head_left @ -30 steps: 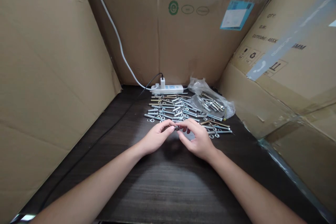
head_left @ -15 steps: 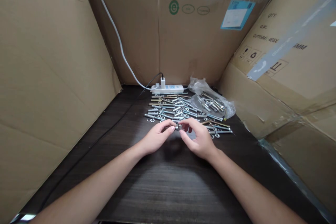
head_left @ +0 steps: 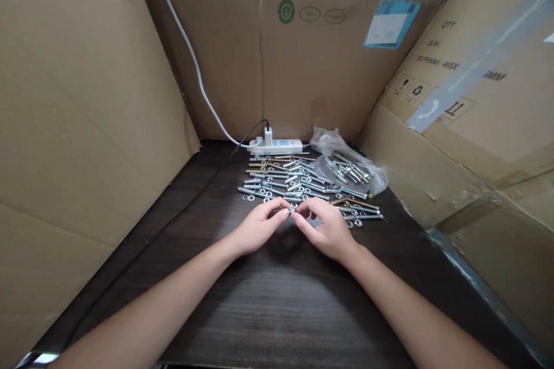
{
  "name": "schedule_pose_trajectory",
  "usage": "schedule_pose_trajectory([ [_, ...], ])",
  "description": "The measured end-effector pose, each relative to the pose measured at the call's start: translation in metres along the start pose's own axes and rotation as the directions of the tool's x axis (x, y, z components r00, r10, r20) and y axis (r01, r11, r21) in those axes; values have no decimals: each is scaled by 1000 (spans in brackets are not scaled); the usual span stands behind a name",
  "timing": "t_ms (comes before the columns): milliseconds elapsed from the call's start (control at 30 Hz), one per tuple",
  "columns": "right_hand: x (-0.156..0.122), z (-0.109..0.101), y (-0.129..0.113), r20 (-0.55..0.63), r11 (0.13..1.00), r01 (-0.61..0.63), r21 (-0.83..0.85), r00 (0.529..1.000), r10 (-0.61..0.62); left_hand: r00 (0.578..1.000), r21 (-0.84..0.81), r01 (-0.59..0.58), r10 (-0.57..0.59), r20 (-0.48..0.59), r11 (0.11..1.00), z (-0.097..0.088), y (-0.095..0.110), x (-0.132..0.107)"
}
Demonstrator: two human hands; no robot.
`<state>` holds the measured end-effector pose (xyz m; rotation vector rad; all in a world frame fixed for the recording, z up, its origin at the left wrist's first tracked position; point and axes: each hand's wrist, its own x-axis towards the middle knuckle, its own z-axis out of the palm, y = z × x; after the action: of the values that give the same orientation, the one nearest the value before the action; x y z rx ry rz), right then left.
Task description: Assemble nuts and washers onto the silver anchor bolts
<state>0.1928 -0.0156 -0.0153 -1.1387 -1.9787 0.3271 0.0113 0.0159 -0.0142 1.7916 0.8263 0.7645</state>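
My left hand [head_left: 258, 226] and my right hand [head_left: 325, 228] meet fingertip to fingertip above the dark wooden table [head_left: 277, 300]. Together they pinch a small metal bolt [head_left: 292, 212], most of it hidden by the fingers. Just beyond the hands lies a spread of several silver and brass bolts with loose washers and nuts [head_left: 298, 181].
A clear plastic bag [head_left: 350, 167] with more bolts lies at the back right. A white power strip [head_left: 277, 146] with a plugged charger sits against the back cardboard wall [head_left: 303, 69]; its white cable runs up left and a black cable [head_left: 173, 219] crosses the table. Cardboard walls enclose three sides.
The fingertips of both hands have shifted slightly around the small metal part; the arms stay where they were.
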Motion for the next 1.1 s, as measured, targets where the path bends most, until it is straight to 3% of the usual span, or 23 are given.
schedule_pose_trajectory([
  [133,-1,-1,-1,-1,1000,-30,9,1000,30,1000,-5,11,-11,-9,1000,0,1,-1],
  [300,-2,-1,-1,10,997,29,69,1000,-29,1000,-39,-20,20,9,999,0,1,-1],
  [700,-1,-2,1,5,998,-26,-57,1000,26,999,-11,18,-18,-27,1000,0,1,-1],
  [900,-1,-1,-1,-11,999,12,49,1000,-12,1000,-52,-7,7,-12,999,0,2,0],
  [1100,-1,1,0,20,1000,-16,22,1000,16,1000,-45,-18,18,-9,999,1,2,0],
])
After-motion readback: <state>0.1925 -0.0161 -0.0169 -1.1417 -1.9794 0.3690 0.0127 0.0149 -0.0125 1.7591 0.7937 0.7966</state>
